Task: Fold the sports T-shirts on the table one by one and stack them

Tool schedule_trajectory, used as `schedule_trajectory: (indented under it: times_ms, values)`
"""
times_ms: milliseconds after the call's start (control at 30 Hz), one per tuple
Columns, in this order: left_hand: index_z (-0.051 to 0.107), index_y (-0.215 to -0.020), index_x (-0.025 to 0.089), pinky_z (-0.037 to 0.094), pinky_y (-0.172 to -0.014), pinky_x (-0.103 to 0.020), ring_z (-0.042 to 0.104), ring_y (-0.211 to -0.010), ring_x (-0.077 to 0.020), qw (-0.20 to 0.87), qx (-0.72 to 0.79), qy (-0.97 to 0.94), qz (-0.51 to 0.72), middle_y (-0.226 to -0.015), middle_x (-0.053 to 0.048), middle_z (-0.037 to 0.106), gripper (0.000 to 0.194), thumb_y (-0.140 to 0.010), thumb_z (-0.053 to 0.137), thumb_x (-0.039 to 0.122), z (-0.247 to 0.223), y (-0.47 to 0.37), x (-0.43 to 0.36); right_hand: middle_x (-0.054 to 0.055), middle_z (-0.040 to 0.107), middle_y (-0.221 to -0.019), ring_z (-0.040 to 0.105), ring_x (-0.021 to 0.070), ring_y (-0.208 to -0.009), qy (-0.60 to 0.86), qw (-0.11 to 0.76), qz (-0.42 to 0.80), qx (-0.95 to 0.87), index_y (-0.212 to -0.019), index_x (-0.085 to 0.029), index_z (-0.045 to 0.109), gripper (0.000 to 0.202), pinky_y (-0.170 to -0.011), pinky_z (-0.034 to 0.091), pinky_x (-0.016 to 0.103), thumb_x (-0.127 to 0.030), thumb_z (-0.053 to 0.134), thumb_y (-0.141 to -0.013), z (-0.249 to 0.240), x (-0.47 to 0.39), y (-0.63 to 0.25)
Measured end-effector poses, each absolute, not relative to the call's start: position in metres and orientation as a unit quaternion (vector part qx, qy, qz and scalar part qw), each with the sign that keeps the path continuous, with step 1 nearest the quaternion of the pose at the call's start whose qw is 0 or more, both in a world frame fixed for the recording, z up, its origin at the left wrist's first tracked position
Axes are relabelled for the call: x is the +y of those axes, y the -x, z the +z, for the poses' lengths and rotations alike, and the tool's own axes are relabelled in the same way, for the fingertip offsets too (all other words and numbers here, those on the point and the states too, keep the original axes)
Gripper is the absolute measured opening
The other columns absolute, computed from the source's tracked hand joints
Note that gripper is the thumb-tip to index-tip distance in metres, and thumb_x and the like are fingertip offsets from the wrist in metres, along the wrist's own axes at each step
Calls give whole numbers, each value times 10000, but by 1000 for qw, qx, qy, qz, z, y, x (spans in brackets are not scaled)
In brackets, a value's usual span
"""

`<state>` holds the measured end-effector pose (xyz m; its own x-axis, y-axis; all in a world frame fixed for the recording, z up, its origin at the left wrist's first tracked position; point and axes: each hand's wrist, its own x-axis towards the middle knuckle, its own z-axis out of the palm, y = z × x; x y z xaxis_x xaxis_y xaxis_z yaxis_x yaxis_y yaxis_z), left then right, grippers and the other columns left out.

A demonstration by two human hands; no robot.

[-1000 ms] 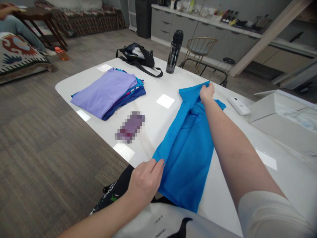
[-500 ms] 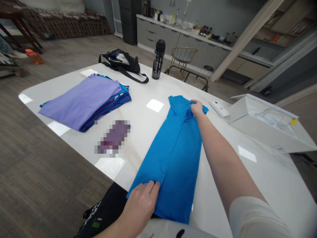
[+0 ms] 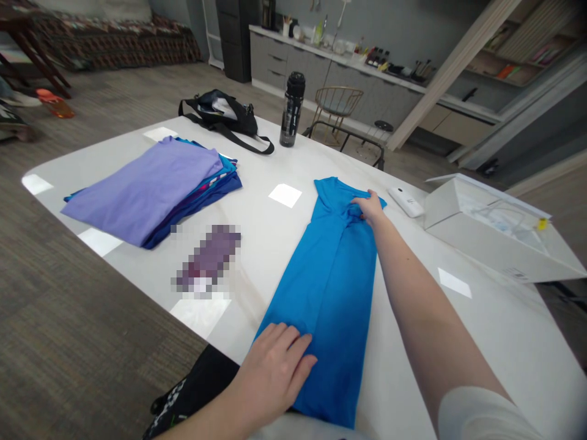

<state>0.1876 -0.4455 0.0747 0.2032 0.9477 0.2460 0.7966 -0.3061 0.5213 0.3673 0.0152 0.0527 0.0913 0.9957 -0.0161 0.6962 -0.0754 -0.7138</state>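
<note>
A blue T-shirt (image 3: 330,275), folded lengthwise into a long strip, lies on the white table with its collar end away from me. My left hand (image 3: 279,363) rests on the lower part near the table edge, its fingers stretched out and the thumb apart. At the collar end, my right hand (image 3: 371,208) touches the fabric with its fingers spread; the cloth is bunched beside them. To the left is a stack of folded clothes with a lilac garment (image 3: 147,186) on top.
A blurred purple item (image 3: 211,256) lies between stack and shirt. Farther back are a black bag (image 3: 224,113) and a dark bottle (image 3: 292,110). On the right, a white device (image 3: 406,201) lies beside an open white box (image 3: 486,229). A chair (image 3: 338,101) stands beyond the table.
My left hand has loosened from the shirt's edge and lies flatter, slightly farther right. My right hand has shifted slightly right and down at the collar, its fingers spreading.
</note>
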Motion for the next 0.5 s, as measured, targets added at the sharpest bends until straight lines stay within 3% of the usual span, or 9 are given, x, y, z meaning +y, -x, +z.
schedule_trajectory:
  times_ms: [133,233,400,500]
  values:
    - [609,-1281,185,545,-966,-373,626,-1096,-211,161,528,-790,268,-1196,-96,652,327,-1011,426,155,73,-186,-401,172,525,-1386,613,285,-1073,616,229,263,-707,-1530,-170,388,1005,-912,541,395,-144,766,-598,52,13,-378]
    - [577,-1335,150,460,-1105,-409,543,-1288,-249,103,508,-826,222,-1380,-130,583,389,-978,430,100,65,-197,-354,143,606,-1270,618,274,-1029,618,233,223,-717,-1485,-159,449,879,-943,514,406,-111,689,-640,48,14,-386]
    - [470,-1482,157,295,-1214,-528,344,-1483,-312,54,524,-833,171,-1595,-148,400,522,-1038,417,428,44,-217,-285,145,637,-1179,576,272,-1089,626,353,121,-685,-1228,-141,614,463,-1040,434,450,-160,527,-775,36,16,-397]
    - [420,-1532,202,204,-1242,-562,286,-1517,-302,73,509,-843,157,-1626,-116,362,606,-1038,335,543,32,-219,-272,142,629,-1178,562,273,-1092,630,362,150,-670,-1198,-142,609,429,-1043,434,457,-265,581,-788,31,14,-399]
